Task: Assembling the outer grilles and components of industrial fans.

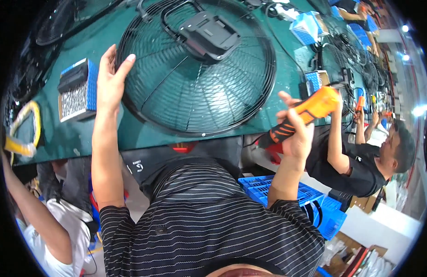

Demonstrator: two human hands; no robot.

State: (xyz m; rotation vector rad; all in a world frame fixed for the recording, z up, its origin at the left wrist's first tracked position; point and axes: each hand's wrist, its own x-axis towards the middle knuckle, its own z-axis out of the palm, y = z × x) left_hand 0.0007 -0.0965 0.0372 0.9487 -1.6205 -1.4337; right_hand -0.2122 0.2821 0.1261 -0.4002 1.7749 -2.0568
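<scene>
A large round fan (209,99) with a black wire guard lies on the green bench in front of me, a black housing (211,34) on its upper side. My left hand (111,83) is at the guard's left rim, thumb and fingers apart, holding nothing. I cannot tell whether it touches the wire. To the right of the fan, my right hand (296,127) is wrapped round an orange and black electric screwdriver (317,105). The tool is tilted, its orange end up and to the right, apart from the fan.
A blue-sided box of small metal screws (76,94) stands left of my left hand. Another small box (317,82) sits beyond the screwdriver. A yellow tape-wrapped handle (31,124) is at far left. Co-workers (356,161) stand on both sides; blue crates (287,189) are below the bench.
</scene>
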